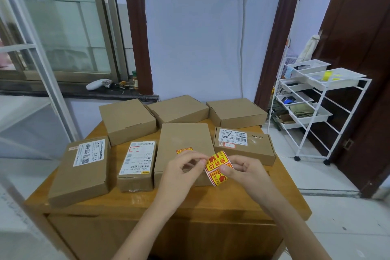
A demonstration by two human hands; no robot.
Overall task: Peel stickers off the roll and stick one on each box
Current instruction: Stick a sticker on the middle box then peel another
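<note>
Several brown cardboard boxes lie on a wooden table (190, 200). The flat middle box (185, 137) carries a red and yellow sticker (184, 150) on its lid. My right hand (244, 172) holds the roll of red and yellow stickers (217, 168) above the middle box's near right corner. My left hand (182, 172) pinches the roll's left edge with thumb and forefinger. Three plain boxes stand in the back row (178, 108). Boxes with white labels sit at the front left (82, 167), the front centre-left (137, 164) and the right (244, 144).
A white wire rack (316, 112) with trays stands on the floor to the right of the table. A window sill (84, 93) with small items runs behind on the left. A white cable (242, 48) hangs down the wall from a socket.
</note>
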